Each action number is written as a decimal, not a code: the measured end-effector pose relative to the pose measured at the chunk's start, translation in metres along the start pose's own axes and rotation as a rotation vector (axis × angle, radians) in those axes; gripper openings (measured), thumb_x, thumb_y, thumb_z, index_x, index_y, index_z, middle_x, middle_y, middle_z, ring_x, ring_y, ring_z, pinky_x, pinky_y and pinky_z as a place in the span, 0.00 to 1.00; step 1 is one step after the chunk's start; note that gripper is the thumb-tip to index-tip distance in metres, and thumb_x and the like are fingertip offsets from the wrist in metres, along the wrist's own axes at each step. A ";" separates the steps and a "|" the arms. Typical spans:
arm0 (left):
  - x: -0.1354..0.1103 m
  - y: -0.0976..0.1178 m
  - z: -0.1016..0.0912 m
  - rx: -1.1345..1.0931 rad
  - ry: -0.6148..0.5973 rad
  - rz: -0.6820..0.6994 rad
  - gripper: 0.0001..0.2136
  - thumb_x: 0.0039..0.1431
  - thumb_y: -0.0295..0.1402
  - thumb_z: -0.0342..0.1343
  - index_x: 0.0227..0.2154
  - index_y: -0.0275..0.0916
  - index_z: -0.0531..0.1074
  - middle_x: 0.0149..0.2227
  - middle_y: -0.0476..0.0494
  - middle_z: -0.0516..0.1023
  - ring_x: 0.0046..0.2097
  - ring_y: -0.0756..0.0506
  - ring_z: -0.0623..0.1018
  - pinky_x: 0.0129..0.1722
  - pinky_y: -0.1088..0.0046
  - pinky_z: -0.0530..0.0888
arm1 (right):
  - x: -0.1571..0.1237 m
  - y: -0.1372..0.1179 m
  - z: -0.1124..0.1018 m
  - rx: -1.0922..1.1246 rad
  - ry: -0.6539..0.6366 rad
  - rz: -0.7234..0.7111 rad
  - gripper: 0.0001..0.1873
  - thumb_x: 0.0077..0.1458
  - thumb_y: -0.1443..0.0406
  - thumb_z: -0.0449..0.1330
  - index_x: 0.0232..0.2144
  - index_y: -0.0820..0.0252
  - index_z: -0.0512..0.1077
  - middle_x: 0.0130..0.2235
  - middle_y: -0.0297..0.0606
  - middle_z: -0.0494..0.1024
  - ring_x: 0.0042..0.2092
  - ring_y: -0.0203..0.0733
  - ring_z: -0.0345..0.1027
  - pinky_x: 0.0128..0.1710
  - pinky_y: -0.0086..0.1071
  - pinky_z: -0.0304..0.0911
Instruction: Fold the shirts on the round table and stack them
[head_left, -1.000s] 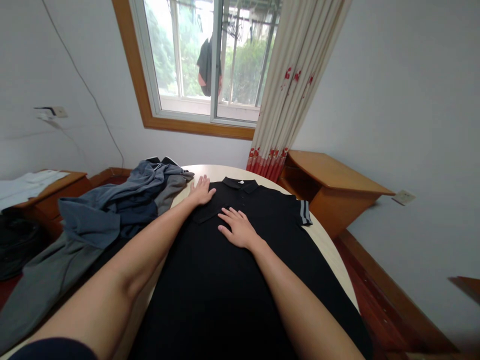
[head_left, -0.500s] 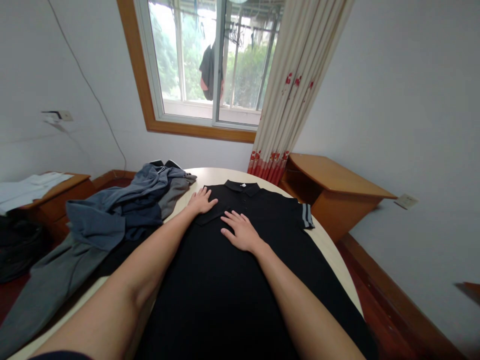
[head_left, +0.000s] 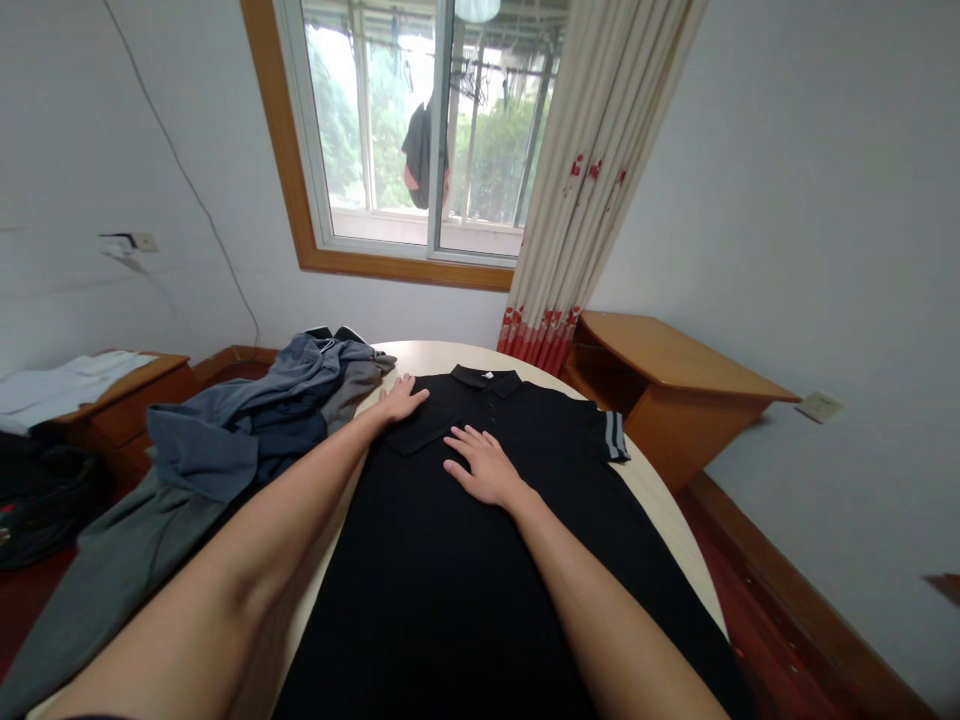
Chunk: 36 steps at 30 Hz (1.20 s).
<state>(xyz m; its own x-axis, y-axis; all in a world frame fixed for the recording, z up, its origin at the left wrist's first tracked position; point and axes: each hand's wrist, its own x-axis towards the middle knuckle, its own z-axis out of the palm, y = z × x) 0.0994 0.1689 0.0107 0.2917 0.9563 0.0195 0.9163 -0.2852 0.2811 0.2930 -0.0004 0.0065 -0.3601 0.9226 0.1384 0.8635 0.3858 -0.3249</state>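
A black polo shirt (head_left: 465,560) lies flat, collar away from me, on a round light-wood table (head_left: 660,490). Its right sleeve with grey stripes (head_left: 613,433) is spread out; the left sleeve is folded in over the chest. My left hand (head_left: 400,398) lies flat, fingers apart, on the folded left shoulder at the shirt's edge. My right hand (head_left: 480,464) presses flat on the chest just below the collar. Neither hand grips anything.
A heap of blue and grey clothes (head_left: 247,420) lies on the table's left side, touching the shirt's far left. A wooden cabinet (head_left: 667,385) stands at the right by a curtain (head_left: 585,200). A low wooden unit with white cloth (head_left: 82,375) stands left.
My left hand has slid a little to the left along the folded shoulder. The right hand stays on the chest. The head has tilted slightly, shifting the scene.
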 end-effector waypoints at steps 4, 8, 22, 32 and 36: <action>-0.034 0.021 0.006 0.103 0.022 0.194 0.33 0.68 0.49 0.37 0.69 0.34 0.54 0.72 0.35 0.45 0.73 0.38 0.46 0.69 0.51 0.46 | 0.000 0.000 0.000 -0.005 -0.003 0.002 0.28 0.67 0.53 0.50 0.65 0.54 0.64 0.70 0.40 0.57 0.71 0.49 0.44 0.69 0.50 0.39; -0.059 0.025 0.020 0.153 0.024 0.164 0.33 0.69 0.48 0.37 0.68 0.29 0.54 0.72 0.31 0.46 0.73 0.37 0.47 0.68 0.54 0.49 | 0.000 -0.001 -0.001 -0.005 -0.003 0.008 0.28 0.67 0.53 0.51 0.65 0.54 0.64 0.69 0.41 0.58 0.71 0.49 0.45 0.69 0.50 0.39; -0.087 0.031 0.028 0.194 0.150 0.173 0.33 0.69 0.48 0.37 0.66 0.27 0.59 0.70 0.31 0.55 0.71 0.37 0.53 0.69 0.58 0.52 | 0.002 0.003 0.005 0.000 -0.002 -0.007 0.28 0.66 0.53 0.51 0.65 0.54 0.63 0.69 0.42 0.58 0.71 0.51 0.45 0.69 0.53 0.40; -0.088 0.030 0.025 0.169 0.068 0.166 0.34 0.69 0.49 0.37 0.67 0.26 0.57 0.71 0.32 0.52 0.72 0.38 0.52 0.69 0.57 0.51 | -0.008 0.061 -0.045 -0.030 0.427 0.340 0.27 0.63 0.56 0.54 0.60 0.61 0.68 0.61 0.47 0.71 0.62 0.52 0.64 0.64 0.46 0.55; -0.088 0.031 0.026 0.152 0.088 0.169 0.33 0.68 0.49 0.38 0.67 0.29 0.59 0.70 0.32 0.53 0.72 0.37 0.53 0.69 0.56 0.52 | -0.043 0.122 -0.077 -0.186 0.535 0.908 0.25 0.61 0.56 0.55 0.57 0.58 0.73 0.62 0.52 0.69 0.61 0.62 0.63 0.61 0.57 0.55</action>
<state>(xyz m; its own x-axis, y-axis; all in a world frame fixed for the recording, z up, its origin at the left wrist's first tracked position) 0.1096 0.0744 -0.0072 0.4253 0.8943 0.1393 0.8893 -0.4415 0.1196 0.4411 0.0073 0.0327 0.6068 0.7259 0.3239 0.7872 -0.4926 -0.3709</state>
